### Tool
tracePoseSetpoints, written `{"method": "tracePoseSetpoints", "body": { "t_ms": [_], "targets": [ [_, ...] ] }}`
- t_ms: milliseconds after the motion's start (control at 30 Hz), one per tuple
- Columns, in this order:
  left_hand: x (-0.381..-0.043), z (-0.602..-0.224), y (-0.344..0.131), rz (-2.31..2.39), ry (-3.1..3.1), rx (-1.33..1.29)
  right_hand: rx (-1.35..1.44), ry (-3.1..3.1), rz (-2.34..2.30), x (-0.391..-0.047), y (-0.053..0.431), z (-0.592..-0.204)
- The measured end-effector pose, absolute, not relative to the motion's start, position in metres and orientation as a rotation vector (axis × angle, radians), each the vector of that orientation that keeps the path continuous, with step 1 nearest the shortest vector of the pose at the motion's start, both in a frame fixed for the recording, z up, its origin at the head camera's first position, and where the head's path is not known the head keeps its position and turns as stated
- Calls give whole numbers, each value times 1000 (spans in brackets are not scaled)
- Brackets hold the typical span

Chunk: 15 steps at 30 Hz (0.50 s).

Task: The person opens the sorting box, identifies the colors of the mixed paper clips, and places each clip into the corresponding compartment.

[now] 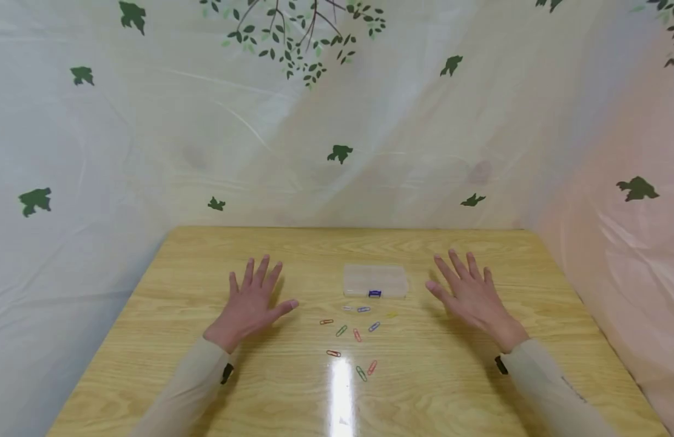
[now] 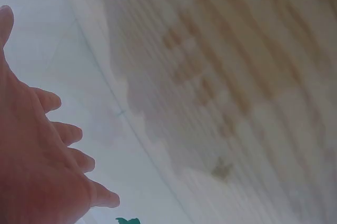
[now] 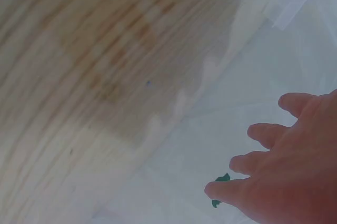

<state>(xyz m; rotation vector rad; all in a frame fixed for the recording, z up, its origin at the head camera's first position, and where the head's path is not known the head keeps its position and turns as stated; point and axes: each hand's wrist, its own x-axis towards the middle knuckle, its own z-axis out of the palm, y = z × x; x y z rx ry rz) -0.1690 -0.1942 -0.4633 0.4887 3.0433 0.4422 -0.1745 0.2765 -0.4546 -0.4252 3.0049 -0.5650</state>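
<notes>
My left hand is held out over the left of the wooden table, fingers straight and spread, holding nothing. To the right, my right hand has its fingers spread in the same way, also with nothing in it. Between the hands lies a clear plastic box with a blue latch on its front; its lid looks closed. In front of the box several paper clips are scattered, among them a green clip, a blue clip, a red clip and a yellow clip. The right thumb points toward the box's right side.
The wooden table ends at the back and right against a pale hanging cloth printed with green leaves. A bright glare stripe crosses the table's front middle. A corner of the plastic box appears in the right wrist view.
</notes>
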Motion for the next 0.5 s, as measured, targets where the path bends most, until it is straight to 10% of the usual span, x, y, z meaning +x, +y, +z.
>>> {"method": "tracePoseSetpoints", "body": {
  "t_ms": [500],
  "targets": [
    [-169,-466,-180,447,3071,560,-450,3008,-615,-173,262,-458]
  ]
}}
